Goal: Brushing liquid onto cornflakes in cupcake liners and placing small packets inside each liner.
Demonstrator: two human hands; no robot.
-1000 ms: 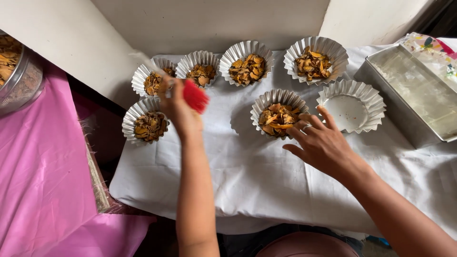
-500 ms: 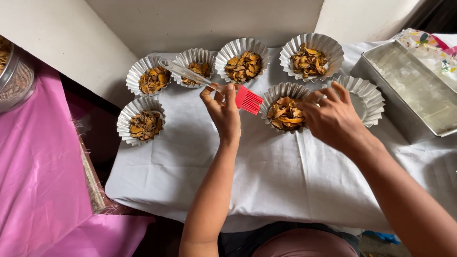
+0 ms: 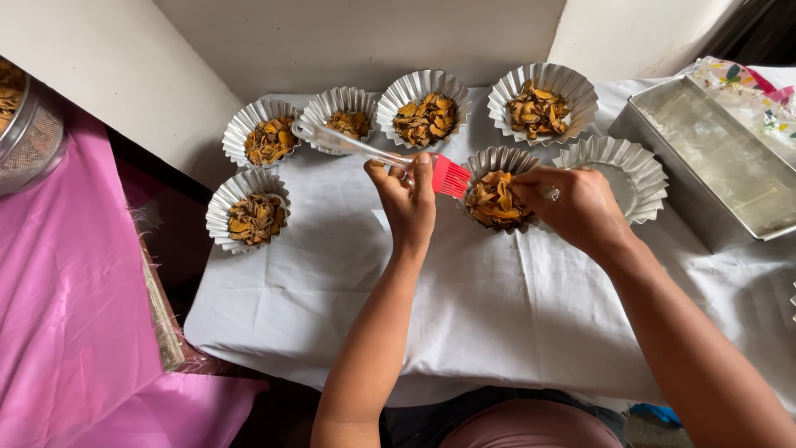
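My left hand point(image 3: 406, 199) grips a pastry brush point(image 3: 377, 154) with a clear handle and a red silicone head, the head pointing right toward a fluted foil cup point(image 3: 497, 189) filled with orange-brown chips. My right hand point(image 3: 572, 207) rests on that cup's right rim, fingers curled over it. An unfilled fluted foil cup point(image 3: 623, 170) sits just right of it, partly behind my right hand.
Several more filled foil cups stand on the white cloth point(image 3: 489, 315): one point(image 3: 250, 217) at the near left and others along the back point(image 3: 427, 114). A metal tray point(image 3: 720, 162) lies at right. A metal sieve point(image 3: 25, 124) sits on pink cloth point(image 3: 66, 332) at left.
My left hand carried the brush from the left cups rightward to the near middle cup. My right hand closed onto that cup's rim.
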